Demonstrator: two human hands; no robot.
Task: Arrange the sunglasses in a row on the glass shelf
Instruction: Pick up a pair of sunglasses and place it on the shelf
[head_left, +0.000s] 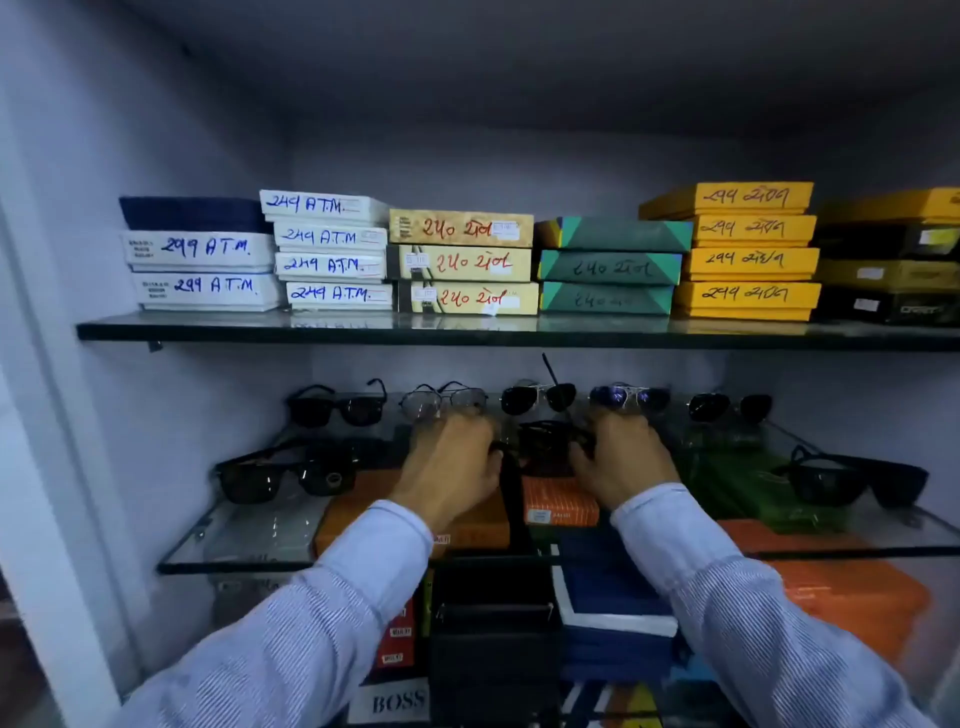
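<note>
The job looks well under way. Along the back of the glass shelf (249, 540) a row of five pairs already stands: a black pair (337, 406) at the left, then a clear-lens pair (444, 401), a dark aviator pair (537, 397) with one temple sticking up, a blue-mirrored pair (629, 397) and a dark round pair (730, 406) at the right, each a little apart from its neighbour. Nearer the front, a large black pair (283, 475) sits at the left and another black pair (857, 480) at the right, both out of line with the back row and, in my judgement, still to be placed or forming a second row. Between them the person holds a dark pair (548, 447) over the middle of the shelf, just in front of the aviators; whether it touches the glass I cannot tell. The left hand (449, 467) is curled on its left end and the right hand (621, 460) on its right end, fingers closed narrowly on the frame, knuckles up, palms facing inward. Both forearms in pale striped sleeves reach forward and converge from the lower corners. Coloured boxes show through the glass below, and stacked labelled boxes (462, 260) fill the upper shelf (363, 332).
</note>
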